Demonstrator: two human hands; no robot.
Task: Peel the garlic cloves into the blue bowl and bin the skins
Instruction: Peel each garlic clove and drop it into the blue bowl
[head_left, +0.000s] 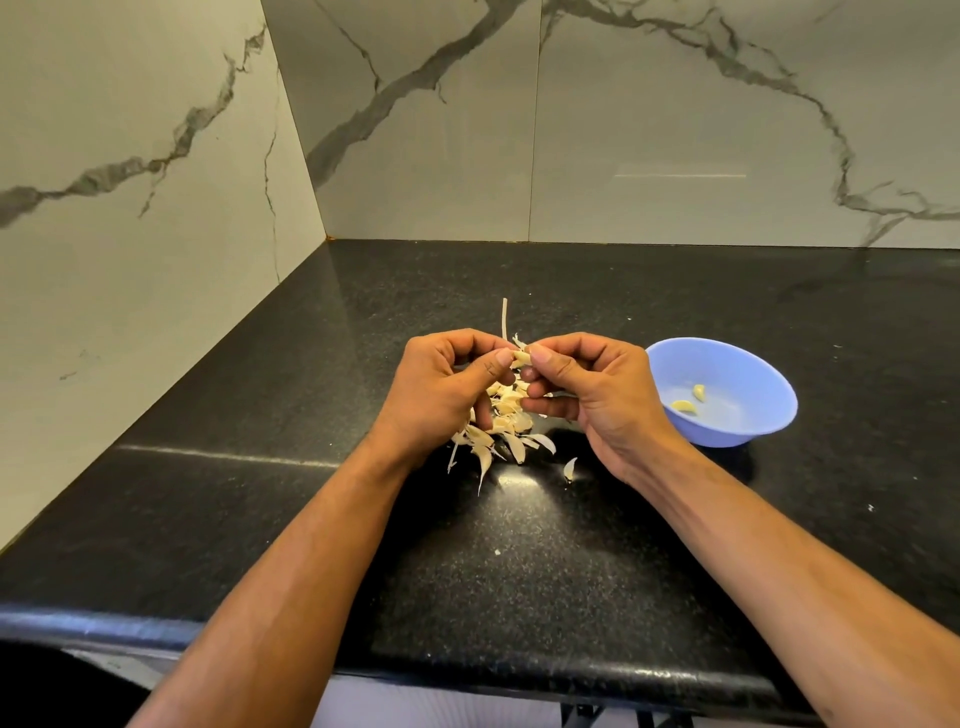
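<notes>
While my left hand (447, 387) and right hand (587, 387) pinch one garlic clove (521, 357), I see two peeled cloves (691, 401) in the blue bowl (748, 374).

Both bare forearms were stretched forward and angled inward until the hands almost met. The left hand (447, 387) and right hand (587, 389) were held raised with fingers curled, thumb tips brought close together in a pinching grip.

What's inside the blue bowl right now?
Two peeled garlic cloves lie on the floor of the blue bowl. No skins show inside. The near wall hides a strip of the floor closest to the camera, so anything there cannot be seen.
</notes>
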